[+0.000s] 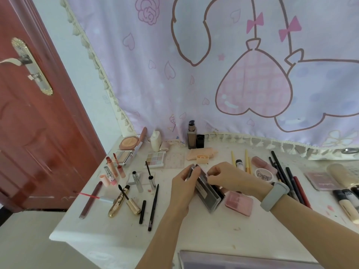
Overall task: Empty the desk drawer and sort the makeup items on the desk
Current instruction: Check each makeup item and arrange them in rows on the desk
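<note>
A dark rectangular makeup palette (208, 193) is held tilted on edge over the middle of the white desk (213, 235). My left hand (183, 188) grips its left side with curled fingers. From the right, my right hand (231, 176) pinches the palette's top edge; its wrist wears a grey band. A pink compact (240, 202) lies just right of the palette. Mascaras, lip tubes and pencils (126, 199) lie spread on the left. An eyeshadow palette (155, 159) lies behind them.
A foundation bottle (192, 136) and a white bottle (156, 141) stand at the back by the pink curtain. Pencils (291, 181) and tubes (349, 200) fill the right side. An open drawer's edge (242, 259) shows at the bottom. A red door (38, 113) stands left.
</note>
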`<state>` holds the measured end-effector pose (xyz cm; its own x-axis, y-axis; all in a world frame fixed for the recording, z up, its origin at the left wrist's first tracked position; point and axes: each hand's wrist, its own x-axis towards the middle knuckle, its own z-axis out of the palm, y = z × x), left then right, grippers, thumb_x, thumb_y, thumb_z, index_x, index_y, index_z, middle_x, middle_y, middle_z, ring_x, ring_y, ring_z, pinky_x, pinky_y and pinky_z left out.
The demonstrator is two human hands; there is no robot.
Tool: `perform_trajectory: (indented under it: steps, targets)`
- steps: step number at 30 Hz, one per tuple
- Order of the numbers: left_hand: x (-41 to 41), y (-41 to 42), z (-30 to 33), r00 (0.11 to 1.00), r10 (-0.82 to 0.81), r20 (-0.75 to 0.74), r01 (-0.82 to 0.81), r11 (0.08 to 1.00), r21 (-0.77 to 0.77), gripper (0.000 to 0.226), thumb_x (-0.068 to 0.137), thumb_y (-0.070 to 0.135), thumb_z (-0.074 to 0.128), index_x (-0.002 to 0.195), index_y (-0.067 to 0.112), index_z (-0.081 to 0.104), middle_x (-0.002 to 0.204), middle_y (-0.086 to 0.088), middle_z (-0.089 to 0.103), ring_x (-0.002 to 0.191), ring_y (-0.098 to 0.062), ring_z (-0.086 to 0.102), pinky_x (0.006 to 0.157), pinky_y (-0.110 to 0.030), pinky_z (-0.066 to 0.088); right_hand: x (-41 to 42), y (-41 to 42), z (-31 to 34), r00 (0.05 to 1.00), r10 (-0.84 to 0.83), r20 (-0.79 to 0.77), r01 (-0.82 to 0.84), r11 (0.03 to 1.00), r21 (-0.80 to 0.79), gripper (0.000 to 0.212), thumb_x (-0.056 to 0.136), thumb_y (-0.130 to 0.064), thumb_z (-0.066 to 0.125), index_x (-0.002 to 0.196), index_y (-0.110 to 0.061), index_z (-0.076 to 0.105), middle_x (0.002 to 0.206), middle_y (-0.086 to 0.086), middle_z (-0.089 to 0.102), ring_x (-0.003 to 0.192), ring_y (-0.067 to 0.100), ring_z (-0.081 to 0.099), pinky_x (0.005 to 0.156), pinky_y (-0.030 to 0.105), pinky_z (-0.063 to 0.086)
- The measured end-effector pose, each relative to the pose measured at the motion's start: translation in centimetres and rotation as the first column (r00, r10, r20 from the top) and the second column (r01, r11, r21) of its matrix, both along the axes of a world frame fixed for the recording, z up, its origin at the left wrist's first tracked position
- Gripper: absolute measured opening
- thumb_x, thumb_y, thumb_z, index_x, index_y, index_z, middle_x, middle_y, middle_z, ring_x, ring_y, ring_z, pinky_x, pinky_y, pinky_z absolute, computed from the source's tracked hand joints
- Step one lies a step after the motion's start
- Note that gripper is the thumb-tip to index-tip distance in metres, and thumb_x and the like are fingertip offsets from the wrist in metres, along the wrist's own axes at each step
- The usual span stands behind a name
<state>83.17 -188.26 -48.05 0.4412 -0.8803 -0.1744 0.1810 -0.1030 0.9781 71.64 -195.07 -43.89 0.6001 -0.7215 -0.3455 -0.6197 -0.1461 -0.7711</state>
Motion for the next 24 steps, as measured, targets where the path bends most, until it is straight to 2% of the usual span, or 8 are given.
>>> perform_trajectory:
  steps: [2, 4, 7, 9, 12, 16, 21, 24]
  targets:
    - [0.3, -0.2, 0.2, 0.994, -0.043, -0.103, 0.041, 0.999, -0.015, 0.018, 0.095, 0.023, 0.049, 0.106, 0.018, 0.062, 0.097, -0.007, 0.066, 0.089, -0.020, 0.061, 0.081, -0.035, 0.053, 0.1, -0.3, 0.0, 0.999, -0.035, -0.011, 0.034, 0.995, -0.099, 0.024, 0.086, -0.014, 0.051, 0.091, 0.006, 0.064, 0.072, 0.009, 0.053, 0.056, 0.012, 0.047, 0.050, 0.016, 0.041]
    - [0.5, -0.4, 0.6, 0.983, -0.059, -0.173, 0.054, 0.998, -0.030, 0.018, 0.098, 0.022, 0.042, 0.095, 0.016, 0.059, 0.088, -0.006, 0.063, 0.082, -0.019, 0.059, 0.073, -0.030, 0.052, 0.3, -0.6, 0.1, 0.998, -0.067, -0.009, 0.064, 0.984, -0.168, 0.024, 0.085, -0.015, 0.052, 0.088, 0.005, 0.065, 0.066, 0.005, 0.049, 0.051, 0.009, 0.041, 0.048, 0.015, 0.035]
    - [0.9, -0.8, 0.5, 0.994, -0.019, -0.111, 0.025, 0.998, 0.053, 0.022, 0.100, 0.023, 0.037, 0.090, 0.013, 0.055, 0.084, -0.006, 0.061, 0.076, -0.017, 0.057, 0.068, -0.026, 0.052, 0.7, -0.9, 0.2, 0.996, -0.092, -0.019, 0.086, 0.974, -0.211, 0.021, 0.083, -0.014, 0.054, 0.069, 0.000, 0.061, 0.056, 0.001, 0.042, 0.045, 0.009, 0.036, 0.047, 0.017, 0.031]
    - [1.2, -0.7, 0.5, 1.000, 0.012, -0.024, -0.009, 0.992, 0.124, 0.026, 0.100, 0.022, 0.036, 0.112, 0.007, 0.053, 0.095, -0.011, 0.059, 0.082, -0.019, 0.057, 0.071, -0.027, 0.052, 1.0, -0.9, 0.1, 0.995, -0.095, -0.044, 0.081, 0.966, -0.244, 0.027, 0.082, -0.014, 0.055, 0.057, -0.008, 0.049, 0.051, 0.000, 0.037, 0.043, 0.010, 0.034, 0.046, 0.018, 0.030]
    - [1.9, -0.1, 0.4, 0.963, 0.006, 0.269, -0.064, 0.976, 0.209, 0.048, 0.098, 0.022, 0.038, 0.144, 0.011, 0.028, 0.141, -0.009, 0.042, 0.125, -0.022, 0.044, 0.103, -0.035, 0.039, 1.5, -0.7, -0.2, 0.992, -0.099, -0.082, 0.068, 0.945, -0.321, 0.029, 0.082, -0.015, 0.054, 0.054, -0.009, 0.045, 0.052, 0.002, 0.038, 0.045, 0.012, 0.034, 0.046, 0.018, 0.029]
    - [1.5, 1.6, -0.5, 0.746, -0.129, 0.654, -0.060, 0.964, 0.258, 0.054, 0.097, 0.023, 0.038, 0.143, 0.002, 0.021, 0.149, -0.016, 0.027, 0.133, -0.028, 0.032, 0.107, -0.033, 0.030, 2.2, -0.1, -0.4, 0.993, -0.106, -0.057, 0.077, 0.924, -0.375, 0.020, 0.082, -0.016, 0.053, 0.065, -0.006, 0.054, 0.061, 0.008, 0.047, 0.056, 0.018, 0.041, 0.050, 0.021, 0.030]
    - [0.5, 3.4, -2.2, 0.519, -0.249, 0.818, 0.001, 0.957, 0.290, 0.056, 0.098, 0.033, 0.034, 0.146, 0.011, 0.015, 0.156, -0.010, 0.000, 0.143, -0.023, 0.004, 0.112, -0.034, 0.023, 2.8, 0.2, -0.6, 0.991, -0.133, 0.003, 0.125, 0.923, -0.364, 0.027, 0.083, -0.013, 0.053, 0.082, 0.012, 0.063, 0.080, 0.028, 0.063, 0.063, 0.020, 0.048, 0.058, 0.026, 0.040]
    - [0.3, 4.2, -2.4, 0.335, -0.298, 0.894, -0.017, 0.947, 0.322, 0.075, 0.084, 0.054, 0.001, 0.143, 0.017, 0.027, 0.155, -0.010, 0.009, 0.144, -0.022, 0.005, 0.110, -0.040, 0.021, 2.8, 0.3, -0.9, 0.988, -0.148, 0.048, 0.155, 0.940, -0.302, 0.023, 0.083, -0.012, 0.052, 0.078, 0.009, 0.062, 0.068, 0.017, 0.059, 0.050, 0.017, 0.053, 0.052, 0.019, 0.046]
